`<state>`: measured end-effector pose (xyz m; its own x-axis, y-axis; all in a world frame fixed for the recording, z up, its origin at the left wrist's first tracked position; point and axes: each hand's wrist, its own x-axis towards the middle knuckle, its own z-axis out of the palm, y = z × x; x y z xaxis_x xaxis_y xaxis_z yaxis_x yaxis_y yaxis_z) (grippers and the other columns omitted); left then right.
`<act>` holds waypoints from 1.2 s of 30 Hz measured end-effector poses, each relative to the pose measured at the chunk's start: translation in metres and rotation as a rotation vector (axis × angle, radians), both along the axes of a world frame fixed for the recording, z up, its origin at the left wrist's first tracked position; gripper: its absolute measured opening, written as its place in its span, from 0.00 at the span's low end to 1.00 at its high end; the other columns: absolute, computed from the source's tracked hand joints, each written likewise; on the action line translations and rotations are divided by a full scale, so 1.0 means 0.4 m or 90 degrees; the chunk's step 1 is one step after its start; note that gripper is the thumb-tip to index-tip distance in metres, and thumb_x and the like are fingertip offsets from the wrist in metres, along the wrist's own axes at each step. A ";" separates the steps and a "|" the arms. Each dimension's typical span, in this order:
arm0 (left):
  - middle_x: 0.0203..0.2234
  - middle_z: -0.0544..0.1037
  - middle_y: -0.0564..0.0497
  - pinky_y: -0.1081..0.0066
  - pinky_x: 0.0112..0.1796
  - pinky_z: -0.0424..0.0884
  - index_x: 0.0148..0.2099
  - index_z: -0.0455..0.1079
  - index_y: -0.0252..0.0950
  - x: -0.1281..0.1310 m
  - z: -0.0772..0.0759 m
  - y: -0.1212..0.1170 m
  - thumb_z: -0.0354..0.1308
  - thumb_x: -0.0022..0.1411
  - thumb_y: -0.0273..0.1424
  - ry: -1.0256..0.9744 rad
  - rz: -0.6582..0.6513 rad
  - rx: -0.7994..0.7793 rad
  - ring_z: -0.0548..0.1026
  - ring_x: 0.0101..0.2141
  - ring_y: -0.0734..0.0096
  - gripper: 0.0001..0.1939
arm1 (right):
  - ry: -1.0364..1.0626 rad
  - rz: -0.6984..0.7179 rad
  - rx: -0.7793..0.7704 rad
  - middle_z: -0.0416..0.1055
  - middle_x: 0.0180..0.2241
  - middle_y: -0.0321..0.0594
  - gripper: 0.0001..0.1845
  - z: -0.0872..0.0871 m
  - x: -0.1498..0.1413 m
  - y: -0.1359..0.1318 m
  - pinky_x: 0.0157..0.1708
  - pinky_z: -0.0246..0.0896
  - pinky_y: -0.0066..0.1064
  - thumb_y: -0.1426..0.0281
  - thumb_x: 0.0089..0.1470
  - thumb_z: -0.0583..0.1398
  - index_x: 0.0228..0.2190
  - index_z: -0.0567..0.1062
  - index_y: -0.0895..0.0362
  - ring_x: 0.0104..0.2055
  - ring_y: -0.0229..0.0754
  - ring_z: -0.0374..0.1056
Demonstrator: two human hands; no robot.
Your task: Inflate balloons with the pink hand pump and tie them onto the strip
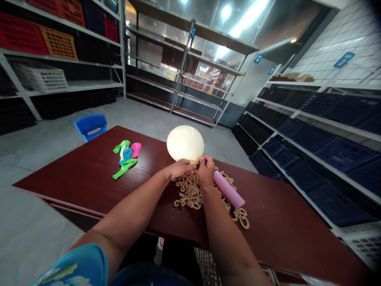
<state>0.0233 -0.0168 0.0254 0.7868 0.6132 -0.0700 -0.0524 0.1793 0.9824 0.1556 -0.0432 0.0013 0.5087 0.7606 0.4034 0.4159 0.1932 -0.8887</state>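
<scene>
A pale yellow inflated balloon [185,143] rests on the dark red table [89,174]. My left hand [179,169] and my right hand [205,170] meet at the balloon's neck, both closed in a pinch on it. Under my hands lies a heap of curly beige cord [190,194]. A pink tube-shaped pump [229,190] lies just right of my right hand, on the cord.
Several flat balloons [127,157], green, blue, white and pink, lie on the table's left part. A blue chair [91,126] stands behind the table. Shelves with crates [312,131] line the right and left walls.
</scene>
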 end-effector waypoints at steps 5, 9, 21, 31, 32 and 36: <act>0.24 0.72 0.50 0.74 0.27 0.64 0.33 0.70 0.31 0.017 -0.034 0.014 0.49 0.56 0.45 0.089 0.242 0.305 0.67 0.25 0.74 0.20 | -0.075 -0.100 0.025 0.69 0.28 0.36 0.14 0.004 0.001 0.002 0.34 0.57 0.30 0.58 0.50 0.52 0.31 0.67 0.56 0.30 0.37 0.62; 0.35 0.75 0.48 0.71 0.39 0.65 0.42 0.72 0.35 0.021 -0.056 0.029 0.45 0.59 0.44 0.132 0.354 0.416 0.71 0.37 0.68 0.21 | -0.105 -0.071 0.027 0.69 0.28 0.37 0.14 0.002 -0.011 0.004 0.35 0.58 0.32 0.59 0.51 0.51 0.31 0.67 0.57 0.32 0.39 0.62; 0.34 0.74 0.44 0.70 0.41 0.64 0.33 0.73 0.33 0.046 -0.030 0.115 0.42 0.61 0.43 0.266 0.499 0.442 0.71 0.37 0.66 0.23 | -0.394 -0.061 -0.028 0.65 0.37 0.44 0.09 -0.014 -0.033 0.003 0.40 0.57 0.32 0.71 0.52 0.50 0.36 0.66 0.58 0.41 0.41 0.61; 0.35 0.77 0.44 0.70 0.39 0.66 0.40 0.75 0.33 0.034 -0.049 0.181 0.44 0.57 0.49 0.384 0.298 0.419 0.73 0.38 0.62 0.28 | -0.471 -0.034 -0.093 0.65 0.38 0.43 0.09 0.002 -0.039 -0.009 0.39 0.56 0.33 0.71 0.52 0.51 0.36 0.67 0.56 0.41 0.42 0.61; 0.37 0.77 0.44 0.70 0.41 0.65 0.43 0.74 0.33 0.024 -0.055 0.181 0.44 0.57 0.48 0.375 0.304 0.434 0.72 0.40 0.62 0.28 | -0.472 -0.031 -0.094 0.65 0.38 0.43 0.09 0.001 -0.038 -0.009 0.38 0.56 0.33 0.71 0.52 0.51 0.36 0.67 0.56 0.41 0.42 0.61; 0.47 0.71 0.42 0.70 0.48 0.60 0.50 0.69 0.32 -0.030 -0.062 0.173 0.47 0.57 0.46 0.394 0.358 0.512 0.68 0.47 0.63 0.27 | -0.475 -0.024 -0.101 0.66 0.38 0.42 0.08 -0.004 -0.037 -0.006 0.37 0.55 0.31 0.71 0.52 0.51 0.34 0.67 0.56 0.40 0.42 0.61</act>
<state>0.0111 0.0525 0.0005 0.3563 0.9079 0.2209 0.6033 -0.4041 0.6876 0.1409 -0.0455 -0.0001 0.1706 0.8261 0.5371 0.9207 0.0606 -0.3856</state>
